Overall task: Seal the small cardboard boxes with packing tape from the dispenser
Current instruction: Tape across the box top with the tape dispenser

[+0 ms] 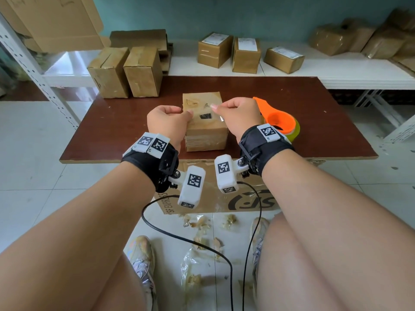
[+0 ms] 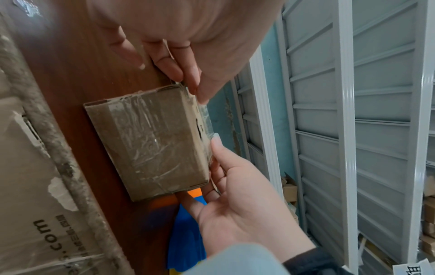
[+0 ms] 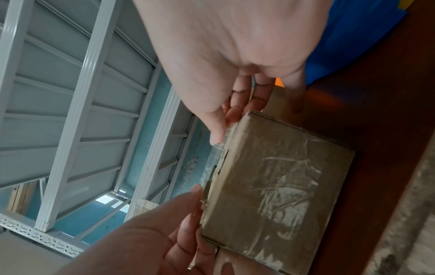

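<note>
Brown desk (image 1: 280, 102) fills the middle, with bare board right of centre and along the far edge. Two boxes (image 1: 125, 71) stand at its far-left corner. The box (image 1: 205, 122) being worked sits near the front edge, centred. The dispenser (image 1: 281, 122), orange, lies just right of it, partly behind the right wrist. Left hand (image 1: 167, 124) and right hand (image 1: 238, 115) sit apart at either side of the box top, each with fingers curled, pinching a clear tape strip (image 2: 204, 119) over the lid. That strip barely shows from the head; both wrist views catch it, thumbs pressed at the lid's edge, and old wrinkled tape on the box side.
</note>
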{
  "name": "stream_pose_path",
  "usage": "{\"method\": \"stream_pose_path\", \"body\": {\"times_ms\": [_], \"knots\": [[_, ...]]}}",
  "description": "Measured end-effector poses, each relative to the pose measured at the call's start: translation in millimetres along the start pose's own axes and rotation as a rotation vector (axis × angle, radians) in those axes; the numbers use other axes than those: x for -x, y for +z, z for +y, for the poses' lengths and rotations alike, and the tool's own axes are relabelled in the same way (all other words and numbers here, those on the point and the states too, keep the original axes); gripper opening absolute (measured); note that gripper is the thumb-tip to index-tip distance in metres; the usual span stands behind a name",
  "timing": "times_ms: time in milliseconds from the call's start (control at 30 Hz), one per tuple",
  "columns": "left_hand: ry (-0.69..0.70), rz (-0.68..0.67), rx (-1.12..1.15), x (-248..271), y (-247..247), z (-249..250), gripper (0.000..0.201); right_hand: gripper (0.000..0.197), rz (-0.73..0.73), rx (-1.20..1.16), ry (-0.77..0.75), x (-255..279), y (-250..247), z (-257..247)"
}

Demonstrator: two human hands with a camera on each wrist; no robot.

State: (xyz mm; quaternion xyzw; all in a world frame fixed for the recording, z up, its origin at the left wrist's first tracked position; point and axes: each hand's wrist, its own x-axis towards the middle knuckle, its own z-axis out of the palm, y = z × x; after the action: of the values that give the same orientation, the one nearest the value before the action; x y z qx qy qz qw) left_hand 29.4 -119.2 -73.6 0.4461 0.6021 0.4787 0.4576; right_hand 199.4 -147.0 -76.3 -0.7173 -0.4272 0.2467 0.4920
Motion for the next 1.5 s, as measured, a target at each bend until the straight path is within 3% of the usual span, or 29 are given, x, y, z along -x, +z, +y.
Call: {"method": "stream_pose_path", "body": {"times_ms": [367,400,433,533,600,633,700,767,900,1033,1167,1367,1500], "knots": [[0.040,-0.010,-0.008,-3.3,-3.0,-15.7,0.039,0.022,0.073,0.070,-0.025,0.5,20.2,8.8],[0.043,-0.001,-0.012,-4.3,-2.6,-16.6,0.041,0.028,0.081,0.056,-0.010,0.1,20.1,9.6],[0.032,0.006,-0.011,-4.7,-2.1,-17.8,0.044,0.038,0.076,0.034,0.023,1.2,19.4,9.2],[-0.149,-0.063,0.042,0.8,-0.3,-18.7,0.057,0.035,0.012,-0.002,0.116,1.2,19.6,10.4],[-0.200,-0.106,0.070,4.8,2.6,-15.6,0.023,0.059,-0.003,0.039,0.129,4.7,21.8,6.8],[-0.184,-0.094,0.056,7.6,3.0,-11.4,0.010,0.062,0.004,0.038,0.128,5.3,22.7,5.6],[-0.123,-0.082,-0.005,12.1,6.1,-1.0,0.022,0.061,0.024,-0.002,0.116,7.9,23.7,-1.5],[-0.129,0.020,0.095,5.8,3.3,6.2,0.032,0.056,0.036,-0.042,0.070,10.9,23.8,-10.7],[0.168,-0.007,-0.117,14.1,-9.1,12.1,0.069,0.051,0.002,-0.126,-0.094,21.0,22.3,-30.3],[0.386,-0.012,-0.262,21.6,-19.5,12.2,0.050,0.067,-0.045,-0.137,-0.113,40.6,19.2,-39.6],[0.553,-0.030,-0.267,27.4,-20.7,15.6,0.028,0.070,0.051,-0.060,-0.135,54.1,16.4,-45.0],[0.612,-0.048,-0.234,31.0,-28.8,20.0,0.048,0.064,0.148,-0.070,-0.217,55.3,13.3,-42.1],[0.633,-0.006,-0.199,25.9,-34.5,18.1,0.041,0.046,0.134,-0.076,-0.299,47.2,12.7,-39.6]]}}
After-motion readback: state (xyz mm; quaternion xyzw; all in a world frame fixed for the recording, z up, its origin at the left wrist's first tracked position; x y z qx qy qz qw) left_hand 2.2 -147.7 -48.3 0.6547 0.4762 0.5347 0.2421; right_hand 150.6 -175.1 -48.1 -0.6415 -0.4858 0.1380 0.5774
